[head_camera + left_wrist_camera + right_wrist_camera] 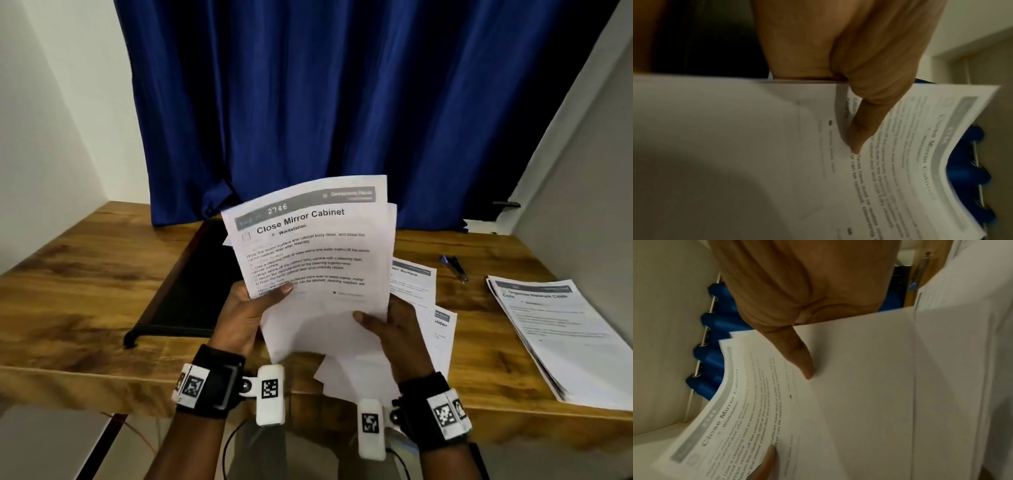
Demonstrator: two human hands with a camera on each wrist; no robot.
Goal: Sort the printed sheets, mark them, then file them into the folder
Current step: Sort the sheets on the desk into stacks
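Note:
I hold a small bundle of printed sheets upright above the table's near edge; the top one is headed "Close Mirror Cabinet". My left hand pinches its lower left edge, thumb on the print. My right hand pinches the lower right, thumb on the blank lower part. The black folder lies flat on the table behind the sheets, left of centre. Two printed sheets lie on the table behind my right hand. A thicker stack of printed sheets sits at the right edge.
A pen lies on the wooden table between the loose sheets and the right stack. A blue curtain hangs along the back. White walls close in on both sides.

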